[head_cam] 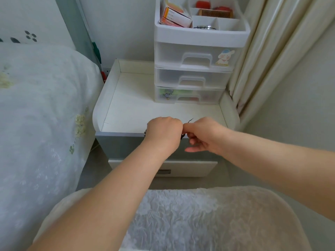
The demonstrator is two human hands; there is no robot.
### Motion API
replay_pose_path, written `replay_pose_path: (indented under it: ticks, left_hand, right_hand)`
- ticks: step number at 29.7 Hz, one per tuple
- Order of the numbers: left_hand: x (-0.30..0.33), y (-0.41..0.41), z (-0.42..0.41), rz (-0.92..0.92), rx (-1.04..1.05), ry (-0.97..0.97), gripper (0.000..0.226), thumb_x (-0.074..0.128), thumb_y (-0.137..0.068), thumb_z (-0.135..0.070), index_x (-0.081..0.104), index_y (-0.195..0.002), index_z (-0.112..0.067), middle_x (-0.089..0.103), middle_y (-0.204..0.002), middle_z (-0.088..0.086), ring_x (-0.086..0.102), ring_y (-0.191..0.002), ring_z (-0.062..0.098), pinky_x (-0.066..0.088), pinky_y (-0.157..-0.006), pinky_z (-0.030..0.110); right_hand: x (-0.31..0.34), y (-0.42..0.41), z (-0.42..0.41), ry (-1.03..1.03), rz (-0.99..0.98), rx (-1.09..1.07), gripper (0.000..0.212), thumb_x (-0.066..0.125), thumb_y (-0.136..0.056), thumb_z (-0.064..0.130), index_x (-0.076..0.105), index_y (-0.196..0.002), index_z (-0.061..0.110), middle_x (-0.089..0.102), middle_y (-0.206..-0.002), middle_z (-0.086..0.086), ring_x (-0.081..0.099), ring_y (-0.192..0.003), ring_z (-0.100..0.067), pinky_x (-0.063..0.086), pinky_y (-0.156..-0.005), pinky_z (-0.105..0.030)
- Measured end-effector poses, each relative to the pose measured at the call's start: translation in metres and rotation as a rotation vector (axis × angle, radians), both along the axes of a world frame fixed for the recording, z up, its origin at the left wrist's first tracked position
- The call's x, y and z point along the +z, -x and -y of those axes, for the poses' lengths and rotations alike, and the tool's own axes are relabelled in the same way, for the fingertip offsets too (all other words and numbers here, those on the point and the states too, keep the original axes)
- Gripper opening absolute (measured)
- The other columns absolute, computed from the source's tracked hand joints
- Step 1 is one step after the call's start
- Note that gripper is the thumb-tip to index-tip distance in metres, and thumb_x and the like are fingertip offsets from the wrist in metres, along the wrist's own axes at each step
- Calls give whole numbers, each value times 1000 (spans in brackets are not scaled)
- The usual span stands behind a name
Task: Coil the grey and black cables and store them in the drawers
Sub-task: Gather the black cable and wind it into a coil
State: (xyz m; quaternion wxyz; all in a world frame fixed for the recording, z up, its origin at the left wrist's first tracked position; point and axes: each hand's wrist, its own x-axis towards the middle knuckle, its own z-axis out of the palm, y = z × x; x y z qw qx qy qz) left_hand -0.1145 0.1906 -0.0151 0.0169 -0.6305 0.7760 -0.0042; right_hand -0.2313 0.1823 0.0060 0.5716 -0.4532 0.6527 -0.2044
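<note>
The left hand (163,131) is closed in a fist around the thin black cable (189,121) and the right hand (203,134) pinches its end, over the white bedside table (126,98), probably to fasten the coil before the translucent plastic drawers (192,77), all closed.

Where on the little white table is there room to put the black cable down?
The nightstand top is bare on its left side, between the raised left rim and the plastic drawer unit, and in front of that unit. The back right is filled by the unit. The front edge is crowded by both hands holding the black cable.
</note>
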Motion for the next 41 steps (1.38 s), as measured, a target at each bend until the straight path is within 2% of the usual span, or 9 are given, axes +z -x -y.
replay_pose_path:
  ticks: [5, 9, 17, 21, 25, 28, 31, 37, 41]
  left_hand:
    - [6, -10, 1, -133, -54, -125, 27, 59, -87, -42, 48, -82, -19, 52, -77, -1, 54, -75, 23, 38, -59, 30]
    - [8, -17, 2, -216, -97, -230, 31, 64, -82, -47, 58, -89, -18, 56, -77, -2, 56, -75, 21, 37, -56, 28]
    - [9, -21, 2, -277, -183, -269, 28, 66, -80, -48, 59, -91, -23, 53, -74, -9, 55, -75, 19, 39, -60, 28]
    - [9, -22, 2, -310, -183, -299, 34, 68, -79, -48, 43, -66, -29, 52, -70, -10, 52, -68, 14, 37, -57, 28]
    - [8, -22, 3, -335, -165, -294, 35, 68, -79, -47, 42, -65, -29, 54, -69, -8, 52, -65, 12, 36, -53, 27]
    - [6, -22, 5, -334, -125, -236, 28, 66, -78, -45, 48, -69, -26, 56, -70, -6, 56, -69, 17, 37, -53, 27]
    - [5, -21, 6, -318, -65, -157, 26, 62, -79, -46, 53, -77, -22, 54, -69, -4, 57, -70, 21, 39, -55, 29]
    - [5, -7, -3, -105, 26, 42, 13, 56, -87, -19, 44, -81, -18, 36, -63, -4, 46, -68, 22, 28, -51, 27]
    - [7, -7, -3, -131, 9, 32, 11, 53, -88, -18, 44, -84, -20, 38, -66, -4, 46, -72, 22, 34, -60, 30]
  right_hand:
    - [-9, 19, -12, 781, -589, 358, 24, 63, -87, 38, 62, -83, 14, 60, -75, 5, 56, -64, -13, 50, -59, -30]
    - [-14, 35, -10, 1292, -716, 702, 26, 54, -88, 34, 69, -88, 12, 64, -81, -1, 61, -61, -21, 43, -43, -27]
    - [-1, 41, 7, 1568, -713, 1010, 13, 56, -89, 17, 67, -90, 10, 69, -101, -8, 64, -66, -24, 42, -37, -25]
    - [-3, 39, 13, 1598, -745, 1074, 10, 64, -83, 4, 66, -92, 9, 67, -87, -7, 63, -68, -25, 42, -37, -28]
    - [-2, 35, 13, 1633, -757, 1080, 10, 59, -83, 0, 62, -91, 5, 62, -79, -9, 59, -67, -26, 43, -40, -30]
    - [-4, 30, 9, 1551, -851, 1033, 17, 46, -87, 6, 63, -88, 2, 60, -76, -11, 56, -64, -28, 40, -40, -30]
    - [-4, 13, -3, 1174, -747, 713, 21, 46, -95, 17, 62, -94, 3, 63, -83, -9, 60, -70, -28, 48, -57, -37]
    - [6, -10, -3, 247, 15, 6, 18, 56, -91, 6, 61, -74, 4, 60, -61, -6, 54, -41, -8, 47, -43, -16]
    - [7, -7, -10, 203, 180, -68, 5, 58, -91, 4, 57, -95, 5, 63, -67, -11, 60, -47, -14, 54, -49, -23]
